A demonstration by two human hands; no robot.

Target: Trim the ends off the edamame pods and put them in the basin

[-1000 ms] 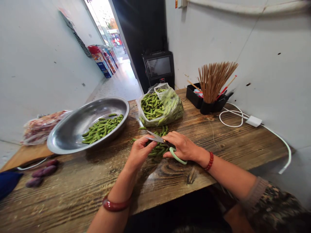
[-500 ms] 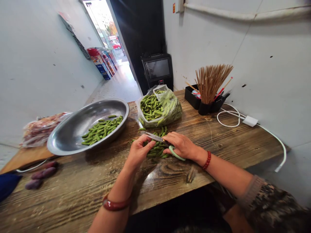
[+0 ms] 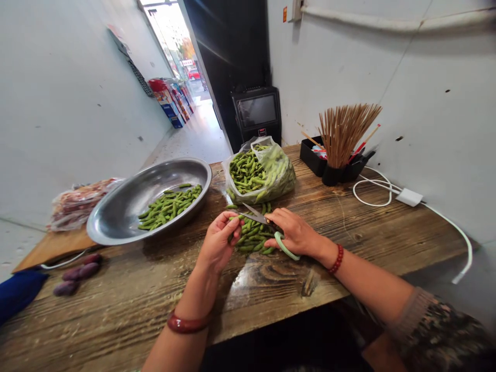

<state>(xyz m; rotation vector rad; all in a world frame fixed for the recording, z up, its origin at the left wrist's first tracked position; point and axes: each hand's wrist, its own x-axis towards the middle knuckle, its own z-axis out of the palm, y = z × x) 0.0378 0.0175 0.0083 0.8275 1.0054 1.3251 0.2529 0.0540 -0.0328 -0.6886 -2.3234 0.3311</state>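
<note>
Between the thumb and fingers of my left hand [image 3: 220,238] is a green edamame pod [image 3: 237,217], pinched with its tip pointing right. My right hand [image 3: 295,232] grips scissors [image 3: 256,215] with pale green handles, and their blades are spread apart close to the pod. Beneath both hands lies a loose pile of edamame pods [image 3: 253,236] on the wooden table [image 3: 271,294]. Just behind it stands a clear plastic bag [image 3: 284,181] full of pods. To the left, a wide steel basin [image 3: 116,206] has more pods in its near right part.
A black holder [image 3: 331,175] with many thin wooden sticks [image 3: 344,132] stands at the back right, beside a white cable [image 3: 445,217]. At the left are several purple oval things [image 3: 79,271], a bagged reddish item [image 3: 79,204] and blue cloth [image 3: 23,292].
The scissor blades have gone from nearly closed to spread apart. My left hand has drawn slightly left, and the pod in it now shows. The whole view has shifted a little.
</note>
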